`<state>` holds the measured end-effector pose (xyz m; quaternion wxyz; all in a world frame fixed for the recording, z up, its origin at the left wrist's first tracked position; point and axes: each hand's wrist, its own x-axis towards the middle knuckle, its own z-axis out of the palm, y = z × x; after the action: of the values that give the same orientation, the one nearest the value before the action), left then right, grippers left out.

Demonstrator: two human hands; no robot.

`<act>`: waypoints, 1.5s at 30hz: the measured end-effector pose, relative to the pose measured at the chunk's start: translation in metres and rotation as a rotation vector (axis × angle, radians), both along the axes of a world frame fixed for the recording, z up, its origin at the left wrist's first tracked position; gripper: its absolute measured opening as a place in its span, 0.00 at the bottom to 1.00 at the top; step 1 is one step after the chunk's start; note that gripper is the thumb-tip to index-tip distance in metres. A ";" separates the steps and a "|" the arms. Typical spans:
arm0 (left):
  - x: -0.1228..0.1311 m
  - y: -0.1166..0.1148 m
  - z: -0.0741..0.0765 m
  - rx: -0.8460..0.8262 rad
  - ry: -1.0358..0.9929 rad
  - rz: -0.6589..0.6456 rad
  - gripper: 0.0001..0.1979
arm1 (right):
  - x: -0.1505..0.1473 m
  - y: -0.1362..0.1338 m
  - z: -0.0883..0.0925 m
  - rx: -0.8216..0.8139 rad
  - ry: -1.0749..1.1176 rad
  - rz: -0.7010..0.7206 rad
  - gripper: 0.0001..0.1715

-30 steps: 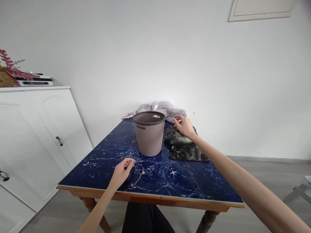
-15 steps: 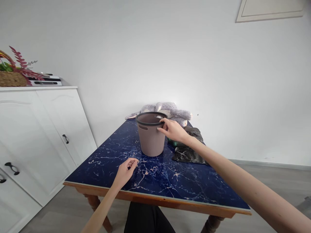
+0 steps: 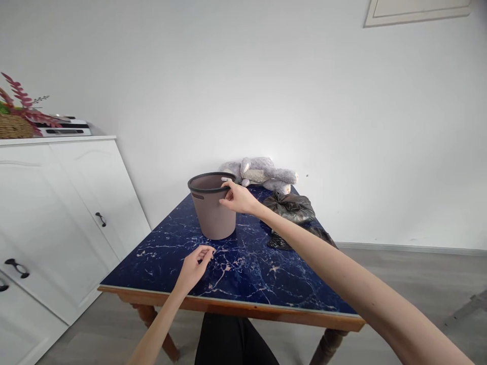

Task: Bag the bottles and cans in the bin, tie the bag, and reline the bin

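A brownish-mauve trash can [image 3: 216,219] with a dark rim and slotted handles stands upright on the left-middle of the table. My right hand [image 3: 239,196] pinches its rim on the right side, thumb outside. In front of the can, near the table's front, my left hand [image 3: 196,264] rests with fingers curled in and nothing visible in them. A black plastic bag [image 3: 291,208] lies crumpled to the right of the can, and my right forearm hides part of it.
Grey plush toys [image 3: 262,172] lie against the wall at the table's far end. The table [image 3: 251,276] has a blue marble-patterned top and wooden edge. White cabinets [image 3: 72,203] stand at the left, with a wicker basket [image 3: 15,126] on top.
My right hand and the trash can have moved left across the table, uncovering more of the plush toys. My left hand has barely moved. The view has shifted slightly.
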<state>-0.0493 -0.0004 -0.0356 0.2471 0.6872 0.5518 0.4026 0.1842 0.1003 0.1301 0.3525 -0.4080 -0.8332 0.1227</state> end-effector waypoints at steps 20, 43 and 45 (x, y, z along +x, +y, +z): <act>-0.001 0.001 -0.001 -0.009 0.031 -0.007 0.21 | 0.155 -0.104 -0.147 -0.182 -0.524 -0.411 0.12; 0.017 -0.011 0.013 0.006 0.101 -0.033 0.22 | 0.178 -0.171 -0.153 0.087 -0.104 -0.582 0.09; 0.034 -0.024 0.021 -0.034 0.073 -0.113 0.22 | 0.160 -0.202 -0.155 0.112 -0.086 -0.455 0.09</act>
<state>-0.0149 -0.0241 -0.0149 0.2606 0.7273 0.5275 0.3533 0.3443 -0.1013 -0.0245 0.3575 -0.5697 -0.7396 -0.0239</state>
